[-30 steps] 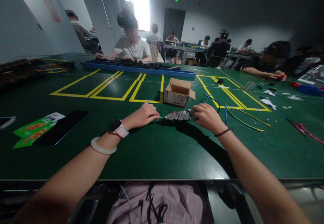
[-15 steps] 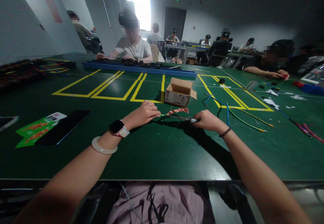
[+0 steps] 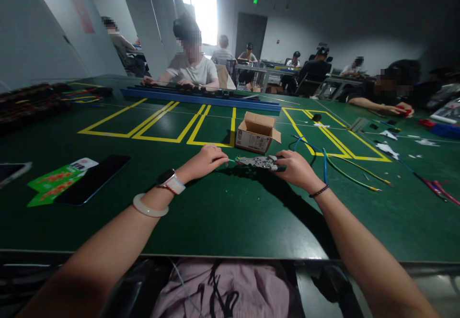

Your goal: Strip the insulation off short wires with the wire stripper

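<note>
My left hand [image 3: 204,163] pinches a short green wire [image 3: 232,160] between thumb and fingertips, low over the table. My right hand [image 3: 297,168] is wrapped around the handles of grey wire strippers [image 3: 257,162], whose flat face with holes shows. Their jaw tip points left and meets the wire's end, though I cannot tell how tightly the jaws close. Just behind the tool stands an open cardboard box [image 3: 251,141]. Small scraps lie on the green table [image 3: 223,227] below the tool.
Blue and green-yellow wires [image 3: 354,176] lie right of my right hand. A dark phone [image 3: 97,181] rests on a green packet [image 3: 53,184] at left. Blue trunking [image 3: 201,99] spans the far side, where a person [image 3: 196,69] sits. Another person works at right.
The wire strippers have turned so their flat face shows, and their tip is at the wire's end. The copper strands seen earlier above the jaws no longer show there.
</note>
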The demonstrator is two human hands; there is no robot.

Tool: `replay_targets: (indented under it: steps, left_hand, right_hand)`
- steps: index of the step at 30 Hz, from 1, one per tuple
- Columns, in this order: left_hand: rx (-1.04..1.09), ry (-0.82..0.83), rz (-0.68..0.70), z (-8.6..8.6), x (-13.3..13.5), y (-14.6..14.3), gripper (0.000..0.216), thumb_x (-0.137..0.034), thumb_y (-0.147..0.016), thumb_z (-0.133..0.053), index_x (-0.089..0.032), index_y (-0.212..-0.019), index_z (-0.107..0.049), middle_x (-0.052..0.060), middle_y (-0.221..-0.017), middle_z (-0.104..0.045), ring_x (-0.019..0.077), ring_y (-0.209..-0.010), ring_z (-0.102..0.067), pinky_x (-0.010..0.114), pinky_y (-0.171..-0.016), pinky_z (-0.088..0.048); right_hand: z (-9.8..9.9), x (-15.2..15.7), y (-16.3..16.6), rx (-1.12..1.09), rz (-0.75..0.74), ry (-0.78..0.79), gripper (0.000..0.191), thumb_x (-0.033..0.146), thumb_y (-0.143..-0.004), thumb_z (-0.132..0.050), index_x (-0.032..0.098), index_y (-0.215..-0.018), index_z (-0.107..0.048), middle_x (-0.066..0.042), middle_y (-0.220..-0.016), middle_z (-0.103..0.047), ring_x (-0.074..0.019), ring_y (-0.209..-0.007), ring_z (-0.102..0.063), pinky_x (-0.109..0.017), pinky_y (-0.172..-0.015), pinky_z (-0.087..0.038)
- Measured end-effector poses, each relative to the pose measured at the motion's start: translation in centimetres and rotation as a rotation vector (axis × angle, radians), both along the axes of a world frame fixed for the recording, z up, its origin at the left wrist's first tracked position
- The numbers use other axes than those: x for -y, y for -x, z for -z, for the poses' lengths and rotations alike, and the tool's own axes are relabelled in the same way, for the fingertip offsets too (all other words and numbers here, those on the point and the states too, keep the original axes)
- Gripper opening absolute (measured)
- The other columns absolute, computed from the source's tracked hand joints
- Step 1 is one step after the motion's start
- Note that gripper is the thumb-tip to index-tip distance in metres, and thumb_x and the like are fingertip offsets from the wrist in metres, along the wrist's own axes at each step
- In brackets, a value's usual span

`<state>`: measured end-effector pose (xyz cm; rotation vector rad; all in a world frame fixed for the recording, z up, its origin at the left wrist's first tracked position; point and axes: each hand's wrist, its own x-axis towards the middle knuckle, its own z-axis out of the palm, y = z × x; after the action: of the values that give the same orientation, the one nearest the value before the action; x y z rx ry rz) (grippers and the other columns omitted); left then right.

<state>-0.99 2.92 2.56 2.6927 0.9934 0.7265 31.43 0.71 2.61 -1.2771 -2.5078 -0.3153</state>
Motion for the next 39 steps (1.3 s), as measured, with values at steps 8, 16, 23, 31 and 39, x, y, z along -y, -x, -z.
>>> replay_targets:
  steps: [8,16,23,31,39]
  left_hand:
    - [0.092,0.127,0.038,-0.3,0.2,-0.1,0.03,-0.034,-0.095,-0.048,-0.018,-0.084,-0.07,0.004,-0.089,-0.068,0.0175,-0.085,-0.06,0.032,-0.081,-0.042]
    - [0.045,0.031,0.092,0.0,0.2,0.1,0.025,-0.036,-0.093,-0.053,-0.019,-0.094,-0.072,0.004,-0.087,-0.067,0.0184,-0.087,-0.057,0.034,-0.082,-0.04]
    - [0.052,0.019,0.106,-0.4,0.5,0.1,0.022,-0.032,-0.093,-0.056,-0.018,-0.096,-0.071,0.005,-0.088,-0.066,0.0191,-0.087,-0.055,0.035,-0.083,-0.039]
    - [-0.072,-0.123,0.07,-0.4,1.0,-0.2,0.026,-0.034,-0.096,-0.049,-0.019,-0.099,-0.069,0.006,-0.09,-0.065,0.0202,-0.09,-0.053,0.036,-0.088,-0.034]
    - [-0.165,-0.447,0.076,-0.5,1.8,-0.5,0.029,-0.029,-0.099,-0.041,-0.016,-0.105,-0.066,0.008,-0.091,-0.066,0.0197,-0.088,-0.052,0.035,-0.086,-0.034]
  right_hand:
    - [-0.4,0.1,-0.5,0.031,-0.039,-0.047,0.013,0.026,-0.074,-0.068,0.02,-0.085,-0.072,-0.009,-0.107,-0.065,-0.0225,-0.092,-0.058,-0.035,-0.078,-0.043]
    - [0.1,-0.6,-1.0,0.003,-0.149,0.02,0.015,0.031,-0.076,-0.067,0.019,-0.083,-0.073,-0.01,-0.104,-0.065,-0.0213,-0.087,-0.057,-0.035,-0.076,-0.044]
    - [-0.4,-0.3,-1.2,-0.021,-0.131,-0.152,0.01,0.023,-0.073,-0.066,0.02,-0.081,-0.071,-0.01,-0.108,-0.064,-0.0236,-0.098,-0.056,-0.038,-0.085,-0.043]
    - [-1.1,0.1,-1.6,0.077,-0.118,-0.326,0.01,0.019,-0.076,-0.06,0.021,-0.079,-0.069,-0.008,-0.111,-0.063,-0.0234,-0.1,-0.054,-0.04,-0.091,-0.041]
    - [-1.1,0.3,-2.4,0.09,-0.128,-0.478,0.011,0.021,-0.077,-0.062,0.023,-0.085,-0.07,-0.007,-0.117,-0.063,-0.0251,-0.107,-0.053,-0.043,-0.097,-0.038]
